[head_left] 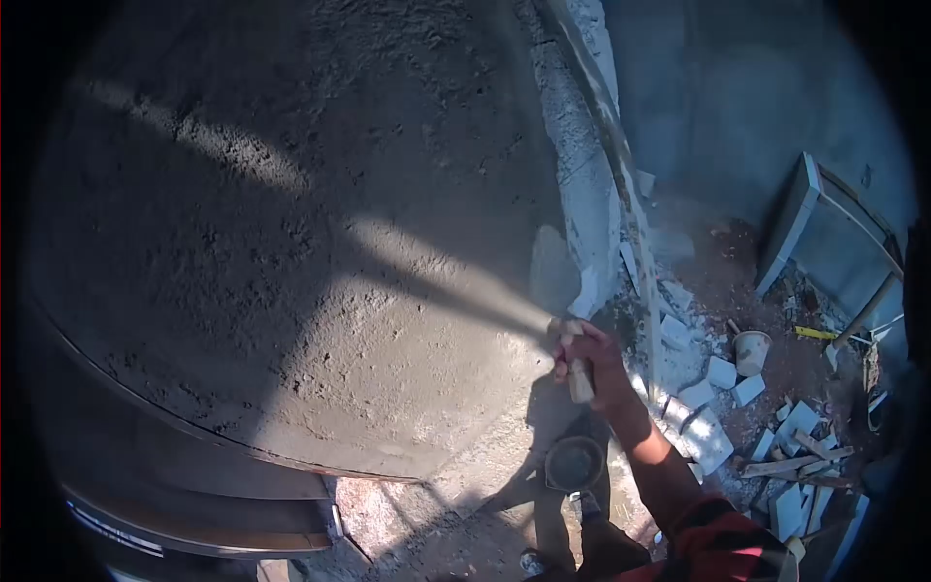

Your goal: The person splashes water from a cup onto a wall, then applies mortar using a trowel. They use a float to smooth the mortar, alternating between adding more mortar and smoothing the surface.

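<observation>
My right hand (592,357), reaching up from the lower right, is closed around the pale wooden handle (580,380) of what looks like a trowel. The blade is hard to make out against the wall. Beside the hand is a broad surface of wet grey plaster (388,359), rough at the left and smoother near its right edge. Below the hand, close to my legs, is a round dark pan (574,464) with grey material in it and a short handle. My left hand does not show.
A pale rough edge (582,145) with a long strip (621,155) beside it borders the plaster on the right. White block pieces (706,436), a small bucket (752,351), wood scraps (800,464) and a leaning framed panel (790,223) lie at the right. Curved dark ledges (194,514) lie lower left.
</observation>
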{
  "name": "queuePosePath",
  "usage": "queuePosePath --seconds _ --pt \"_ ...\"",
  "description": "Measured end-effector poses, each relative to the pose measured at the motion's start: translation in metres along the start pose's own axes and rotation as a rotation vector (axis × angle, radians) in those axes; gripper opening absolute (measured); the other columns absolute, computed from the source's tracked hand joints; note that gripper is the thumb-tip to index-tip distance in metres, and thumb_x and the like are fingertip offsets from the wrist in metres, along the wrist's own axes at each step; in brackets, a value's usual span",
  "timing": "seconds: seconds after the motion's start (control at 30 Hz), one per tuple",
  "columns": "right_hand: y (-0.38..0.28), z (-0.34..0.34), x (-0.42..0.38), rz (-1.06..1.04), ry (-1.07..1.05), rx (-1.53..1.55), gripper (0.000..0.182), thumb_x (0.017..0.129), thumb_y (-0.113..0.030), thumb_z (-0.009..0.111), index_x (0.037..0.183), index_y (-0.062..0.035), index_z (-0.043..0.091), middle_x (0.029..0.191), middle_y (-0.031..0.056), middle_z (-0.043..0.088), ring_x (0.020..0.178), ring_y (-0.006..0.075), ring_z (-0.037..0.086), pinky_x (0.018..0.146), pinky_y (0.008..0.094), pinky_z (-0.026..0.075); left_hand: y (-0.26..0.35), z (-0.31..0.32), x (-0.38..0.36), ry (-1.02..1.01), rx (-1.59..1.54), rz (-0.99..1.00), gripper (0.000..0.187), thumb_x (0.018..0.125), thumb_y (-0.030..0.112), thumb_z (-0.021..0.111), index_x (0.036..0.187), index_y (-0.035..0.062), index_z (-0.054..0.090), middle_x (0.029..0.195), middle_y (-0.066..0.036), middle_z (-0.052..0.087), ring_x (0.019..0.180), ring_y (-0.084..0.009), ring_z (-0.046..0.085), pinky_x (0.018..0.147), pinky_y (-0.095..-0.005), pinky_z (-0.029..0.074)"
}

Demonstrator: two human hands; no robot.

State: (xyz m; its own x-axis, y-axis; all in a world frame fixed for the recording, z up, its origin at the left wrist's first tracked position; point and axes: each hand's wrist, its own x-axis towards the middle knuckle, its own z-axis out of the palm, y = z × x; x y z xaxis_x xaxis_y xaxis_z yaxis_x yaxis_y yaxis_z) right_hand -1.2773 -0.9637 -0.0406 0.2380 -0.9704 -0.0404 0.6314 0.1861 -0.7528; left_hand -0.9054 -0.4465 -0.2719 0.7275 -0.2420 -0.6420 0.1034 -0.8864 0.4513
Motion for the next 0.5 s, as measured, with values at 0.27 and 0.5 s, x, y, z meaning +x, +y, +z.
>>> queuePosePath --seconds 0.27,0.5 --pt "-0.280 0.140 0.050 -1.286 0.710 -0.418 0.029 0.091 -0.016 0.083 0.108 0.0047 0.072 0.091 0.0078 0.075 0.074 0.0153 0.069 0.066 0.0371 0.055 0.105 -0.040 -0.023 0.075 -0.136 0.227 0.093 0.091 0.041 0.088 0.150 -0.0167 0.044 0.093 -0.020 0.068 0.072 -0.0247 0.066 0.060 -0.0400 0.057" --pt "-0.296 0.158 0.144 -1.735 1.416 -0.576 0.020 0.086 -0.007 0.075 0.103 -0.0004 0.069 0.088 0.0200 0.070 0.080 0.0433 0.070 0.072 0.0509 0.055 0.107 -0.061 -0.034 0.179 -0.249 0.244 0.091 0.092 0.042 0.087 0.150 -0.0150 0.046 0.100 -0.023 0.069 0.077 -0.0267 0.068 0.064 -0.0404 0.058"
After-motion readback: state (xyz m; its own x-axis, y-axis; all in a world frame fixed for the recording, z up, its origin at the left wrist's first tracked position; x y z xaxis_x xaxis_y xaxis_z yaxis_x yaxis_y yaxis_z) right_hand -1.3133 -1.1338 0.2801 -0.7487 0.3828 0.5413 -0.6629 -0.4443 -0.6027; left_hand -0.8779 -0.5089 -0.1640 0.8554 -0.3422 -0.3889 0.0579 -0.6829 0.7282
